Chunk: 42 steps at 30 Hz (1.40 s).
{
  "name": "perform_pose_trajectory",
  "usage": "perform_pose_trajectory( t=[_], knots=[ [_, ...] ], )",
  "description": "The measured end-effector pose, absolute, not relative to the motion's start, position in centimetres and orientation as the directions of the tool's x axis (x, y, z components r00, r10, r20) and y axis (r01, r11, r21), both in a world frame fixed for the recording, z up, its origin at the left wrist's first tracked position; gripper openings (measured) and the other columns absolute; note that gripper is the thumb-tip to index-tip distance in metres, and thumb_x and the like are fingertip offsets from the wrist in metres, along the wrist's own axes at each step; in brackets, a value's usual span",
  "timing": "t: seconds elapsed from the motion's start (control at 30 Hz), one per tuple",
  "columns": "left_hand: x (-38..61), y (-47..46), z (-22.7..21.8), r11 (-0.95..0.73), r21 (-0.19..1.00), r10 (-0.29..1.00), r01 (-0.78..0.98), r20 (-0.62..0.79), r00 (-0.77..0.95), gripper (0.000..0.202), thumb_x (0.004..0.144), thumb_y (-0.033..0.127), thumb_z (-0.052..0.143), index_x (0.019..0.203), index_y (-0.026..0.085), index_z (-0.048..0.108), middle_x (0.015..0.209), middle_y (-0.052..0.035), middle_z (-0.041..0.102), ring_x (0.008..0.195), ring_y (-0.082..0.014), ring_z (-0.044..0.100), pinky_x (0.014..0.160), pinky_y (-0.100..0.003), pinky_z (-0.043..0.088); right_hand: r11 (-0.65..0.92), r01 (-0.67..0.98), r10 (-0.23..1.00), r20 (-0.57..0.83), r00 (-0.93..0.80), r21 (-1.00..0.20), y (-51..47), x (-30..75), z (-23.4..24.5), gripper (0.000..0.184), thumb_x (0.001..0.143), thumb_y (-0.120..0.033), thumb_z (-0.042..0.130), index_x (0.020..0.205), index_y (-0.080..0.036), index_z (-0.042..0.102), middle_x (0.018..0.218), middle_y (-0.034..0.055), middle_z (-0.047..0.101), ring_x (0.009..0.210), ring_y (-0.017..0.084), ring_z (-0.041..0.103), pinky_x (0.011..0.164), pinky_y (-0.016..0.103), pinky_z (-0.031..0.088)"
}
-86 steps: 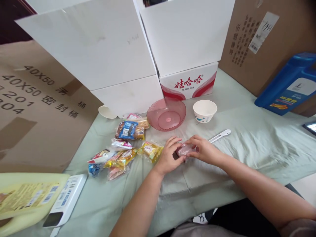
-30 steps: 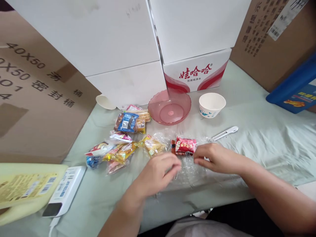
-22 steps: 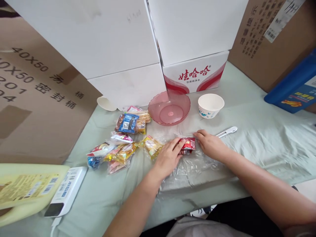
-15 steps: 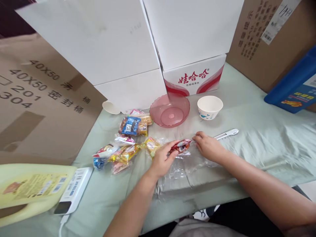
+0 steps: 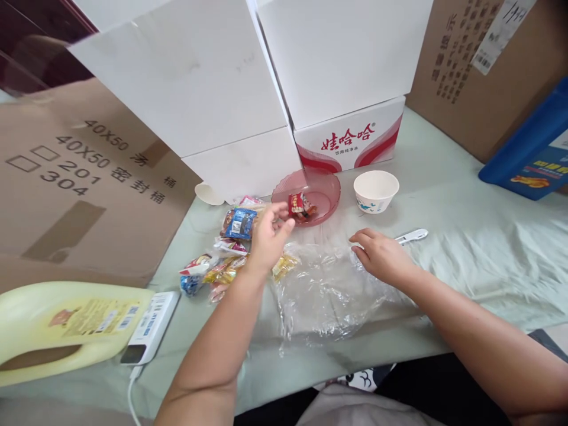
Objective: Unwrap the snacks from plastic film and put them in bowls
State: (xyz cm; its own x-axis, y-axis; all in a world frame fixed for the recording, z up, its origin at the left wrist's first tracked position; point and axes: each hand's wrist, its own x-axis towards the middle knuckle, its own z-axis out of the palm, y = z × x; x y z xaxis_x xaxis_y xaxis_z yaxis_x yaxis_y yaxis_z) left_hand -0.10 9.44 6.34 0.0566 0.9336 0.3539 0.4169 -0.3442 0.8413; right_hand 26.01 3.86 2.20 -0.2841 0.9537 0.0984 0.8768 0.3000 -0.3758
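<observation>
A red snack packet (image 5: 300, 205) lies in the pink clear bowl (image 5: 328, 204). My left hand (image 5: 270, 236) is at the bowl's near left rim, fingers apart beside the packet. To the right, my right hand (image 5: 382, 254) hovers over or rests on the edge of a crinkled clear plastic bag (image 5: 322, 296); its fingers are spread, with nothing visible in them. Several wrapped snacks, among them a blue packet (image 5: 238, 223) and a yellow packet (image 5: 284, 266), are heaped left of the bag, partly behind my left hand and forearm.
A white paper bowl (image 5: 376, 192) stands right of the pink bowl. Near my right hand lies a white utility knife (image 5: 412, 236). White boxes (image 5: 350, 142) rise behind. A yellow jug (image 5: 80, 325) and white power bank (image 5: 151, 328) are at left, a blue bottle (image 5: 528, 154) at right.
My left hand has moved up and left to the pink bowl and let go of the red packet, which is now inside it. My right hand has come off the packet and its fingers have opened.
</observation>
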Motion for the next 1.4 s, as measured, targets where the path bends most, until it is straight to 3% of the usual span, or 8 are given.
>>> perform_pose_trajectory(
  t=[0.1, 0.23, 0.4, 0.57, 0.73, 0.9, 1.27, 1.4],
  knots=[
    [-0.1, 5.5, 4.6, -0.509, 0.641, 0.859, 0.575, 0.331, 0.392, 0.019, 0.091, 0.033, 0.055, 0.096, 0.019, 0.067, 0.094, -0.0055, 0.069, 0.088, -0.0171, 0.064, 0.082, -0.032, 0.052, 0.501, 0.75, 0.865, 0.207, -0.458, -0.433, 2.7, 25.9, 3.2, 0.027, 0.097, -0.028, 0.045, 0.111, -0.017, 0.065, 0.106, 0.0104, 0.068, 0.097, 0.023, 0.064, 0.082, 0.035, 0.05],
    [-0.2, 2.9, 2.1, -0.587, 0.335, 0.809, 0.737, 0.239, 0.537, 0.022, 0.091, 0.02, 0.052, 0.109, 0.02, 0.065, 0.113, -0.0087, 0.069, 0.109, -0.0236, 0.061, 0.1, -0.045, 0.045, 0.708, 0.559, 0.674, 0.18, -0.716, -0.431, 1.4, 24.1, 2.8, 0.026, 0.091, -0.021, 0.057, 0.115, -0.018, 0.064, 0.11, 0.0099, 0.068, 0.104, 0.022, 0.061, 0.09, 0.036, 0.049],
    [-2.4, 3.9, 0.8, -0.439, 0.074, 0.885, 0.896, 0.21, 0.416, 0.027, 0.094, 0.03, 0.051, 0.115, 0.018, 0.063, 0.099, -0.0094, 0.073, 0.095, -0.0247, 0.066, 0.109, -0.058, 0.029, 0.552, 0.803, 0.813, -0.069, -0.578, -0.224, 2.0, 22.8, 0.2, 0.09, 0.058, -0.048, 0.086, 0.137, -0.019, 0.052, 0.147, 0.0186, 0.044, 0.137, 0.045, 0.033, 0.105, 0.062, 0.033],
    [-3.3, 3.4, 2.3, -0.382, 0.007, 0.89, 0.924, 0.274, 0.365, 0.02, 0.092, 0.032, 0.056, 0.1, 0.019, 0.068, 0.085, -0.0075, 0.072, 0.089, -0.026, 0.065, 0.108, -0.061, 0.026, 0.469, 0.878, 0.864, -0.16, -0.478, -0.093, 1.7, 22.6, 0.1, 0.108, 0.053, -0.067, 0.081, 0.143, -0.02, 0.044, 0.152, 0.0204, 0.036, 0.138, 0.048, 0.026, 0.101, 0.067, 0.032],
    [0.2, 1.0, 1.8, -0.562, 0.066, 0.814, 0.824, 0.221, 0.537, 0.021, 0.087, 0.027, 0.064, 0.107, 0.02, 0.066, 0.11, -0.0103, 0.068, 0.11, -0.0298, 0.057, 0.096, -0.05, 0.043, 0.448, 0.892, 0.882, -0.134, -0.451, -0.054, 1.2, 22.9, 1.9, 0.089, 0.065, -0.07, 0.072, 0.134, -0.017, 0.052, 0.122, 0.02, 0.062, 0.109, 0.037, 0.058, 0.087, 0.049, 0.046],
    [1.9, 0.4, -0.3, -0.624, 0.186, 0.779, 0.759, 0.079, 0.622, 0.042, 0.084, 0.031, 0.068, 0.124, 0.021, 0.059, 0.125, -0.0111, 0.06, 0.12, -0.0305, 0.052, 0.098, -0.049, 0.046, 0.132, 0.991, 0.971, -0.195, -0.136, -0.034, 4.0, 25.7, 2.8, 0.061, 0.095, -0.057, 0.04, 0.136, -0.012, 0.048, 0.107, 0.0189, 0.067, 0.094, 0.029, 0.066, 0.075, 0.037, 0.049],
    [0.2, 1.4, 0.9, -0.676, 0.329, 0.734, 0.659, 0.221, 0.642, 0.023, 0.092, 0.028, 0.055, 0.11, 0.02, 0.065, 0.107, -0.0083, 0.065, 0.103, -0.0234, 0.059, 0.091, -0.043, 0.051, -0.127, 0.992, 0.952, -0.281, 0.123, 0.003, 7.0, 32.0, 2.5, 0.04, 0.094, -0.044, 0.04, 0.109, -0.017, 0.063, 0.109, 0.0148, 0.067, 0.099, 0.031, 0.063, 0.076, 0.041, 0.048],
    [-0.4, 2.1, 1.2, -0.649, 0.226, 0.752, 0.726, 0.336, 0.568, 0.022, 0.093, 0.026, 0.051, 0.107, 0.02, 0.067, 0.11, -0.0099, 0.066, 0.109, -0.0263, 0.058, 0.097, -0.047, 0.044, -0.139, 0.986, 0.987, -0.092, 0.131, -0.09, 6.6, 31.7, 3.0, 0.041, 0.095, -0.042, 0.039, 0.115, -0.014, 0.062, 0.112, 0.0181, 0.066, 0.101, 0.033, 0.062, 0.079, 0.045, 0.049]
  ],
)
